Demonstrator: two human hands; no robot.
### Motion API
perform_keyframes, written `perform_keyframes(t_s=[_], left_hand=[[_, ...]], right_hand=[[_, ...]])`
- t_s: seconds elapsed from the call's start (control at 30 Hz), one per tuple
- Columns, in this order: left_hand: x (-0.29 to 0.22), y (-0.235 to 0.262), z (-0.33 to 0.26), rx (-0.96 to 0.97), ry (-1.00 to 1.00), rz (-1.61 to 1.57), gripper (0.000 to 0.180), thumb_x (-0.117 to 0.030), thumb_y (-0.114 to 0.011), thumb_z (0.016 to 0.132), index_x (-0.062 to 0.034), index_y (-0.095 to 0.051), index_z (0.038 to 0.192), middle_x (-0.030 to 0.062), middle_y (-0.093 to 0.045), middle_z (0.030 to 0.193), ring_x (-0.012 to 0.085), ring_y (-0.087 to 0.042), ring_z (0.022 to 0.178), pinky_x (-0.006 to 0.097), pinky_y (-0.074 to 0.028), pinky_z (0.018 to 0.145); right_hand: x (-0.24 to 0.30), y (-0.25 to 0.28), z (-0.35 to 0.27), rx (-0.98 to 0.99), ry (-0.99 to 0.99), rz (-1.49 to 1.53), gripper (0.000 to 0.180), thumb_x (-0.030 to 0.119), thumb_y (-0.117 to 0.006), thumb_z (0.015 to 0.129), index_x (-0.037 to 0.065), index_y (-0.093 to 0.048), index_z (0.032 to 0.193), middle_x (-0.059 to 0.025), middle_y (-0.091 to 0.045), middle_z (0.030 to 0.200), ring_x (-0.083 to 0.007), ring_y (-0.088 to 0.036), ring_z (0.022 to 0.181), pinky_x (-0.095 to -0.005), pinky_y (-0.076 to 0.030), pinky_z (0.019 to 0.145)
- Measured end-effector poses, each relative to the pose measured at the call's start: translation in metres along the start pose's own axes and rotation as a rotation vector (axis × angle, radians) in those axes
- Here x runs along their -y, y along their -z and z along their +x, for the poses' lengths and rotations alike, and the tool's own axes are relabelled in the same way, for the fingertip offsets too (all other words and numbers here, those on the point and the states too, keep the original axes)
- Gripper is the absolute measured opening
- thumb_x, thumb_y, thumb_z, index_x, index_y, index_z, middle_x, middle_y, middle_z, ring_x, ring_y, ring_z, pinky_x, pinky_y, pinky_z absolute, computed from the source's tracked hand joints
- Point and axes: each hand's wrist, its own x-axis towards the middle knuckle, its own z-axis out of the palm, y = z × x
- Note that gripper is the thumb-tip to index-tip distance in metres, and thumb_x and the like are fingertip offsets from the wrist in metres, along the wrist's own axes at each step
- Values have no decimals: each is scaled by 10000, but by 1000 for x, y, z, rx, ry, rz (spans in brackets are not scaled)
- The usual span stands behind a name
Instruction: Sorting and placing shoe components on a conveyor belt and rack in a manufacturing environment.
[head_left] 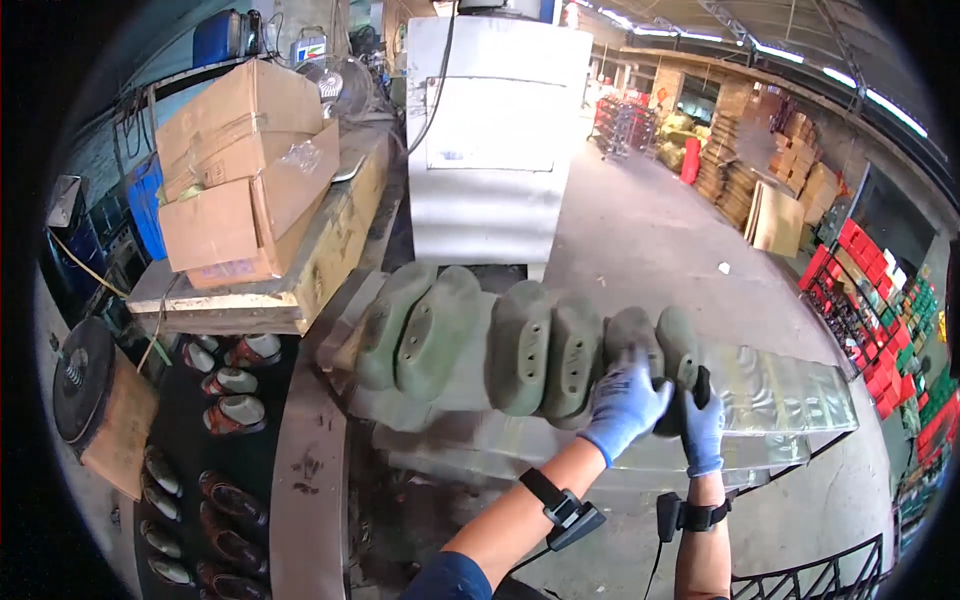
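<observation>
Head view: green shoe forms (678,342), one under left grip (628,398), one beside right grip (704,428); closure unclear.

Open cardboard box (213,222) sits on wooden bench (225,312), round fan (348,88) behind it. White cabinet (488,205) stands right of the box. Red bins (878,372) at far right.

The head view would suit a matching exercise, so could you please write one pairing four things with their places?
Column one:
1. left hand
2. right hand
3. large cardboard box
4. brown shoes

Column two:
A. on the thick wooden bench
B. at the rightmost green shoe form
C. on the dark strip at lower left
D. at the second green shoe form from the right

Pairs: 1-D, 2-B, 3-A, 4-C
</observation>
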Motion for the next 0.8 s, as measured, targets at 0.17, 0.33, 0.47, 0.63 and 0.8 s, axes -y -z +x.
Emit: perform_keyframes(t_s=[0.17, 0.33, 0.47, 0.63, 0.8], left_hand=[[49, 70, -119, 188, -230, -56, 504, -252, -599, 825, -115, -490, 1298, 178, -600, 1080, 335, -607, 900, 423, -492, 770], [247, 111, -374, -385, 546, -207, 441, -276, -621, 841, -59, -564, 1221, 152, -606, 1168, 316, -581, 1053, 386, -450, 939], [293, 252, -610, -1323, 1030, -160, 522, -234, -678, 776, -29, -499, 1221, 129, -606, 1029, 314, -606, 875, 325, -475, 875], [278, 363, -738, -1389, 1788, 687, 1051, -401, -809, 617, 81, -252, 1367, 263, -331, 1393, 391, -385, 1242, 428, -339, 1031], [334, 441, -768, -1326, 1959, 614, 706, -376, -742, 652, 27, -494, 1176, 252, -549, 1149, 379, -551, 1046, 445, -453, 875]], right_hand=[[-6, -13, -102, -111, -34, 244, 425, 172, -408, 973, -62, -429, 1327, -166, -501, 1323, -245, -499, 1178, -360, -374, 1026], [-4, -129, -246, 893, -71, 625, 442, 55, -417, 947, -69, -354, 1366, -167, -431, 1380, -248, -461, 1236, -351, -370, 1051], [125, -254, -390, 1675, -9, 412, 573, 23, -583, 864, 25, -368, 1395, -119, -490, 1348, -175, -493, 1201, -290, -399, 988], [245, -401, -594, 1776, 712, 330, 997, 309, -790, 709, -35, -192, 1429, -283, -354, 1394, -360, -405, 1267, -390, -342, 1045], [304, -521, -724, 1237, 1243, 21, 830, 310, -762, 637, -74, -389, 1271, -296, -476, 1221, -427, -476, 1116, -457, -397, 950]])
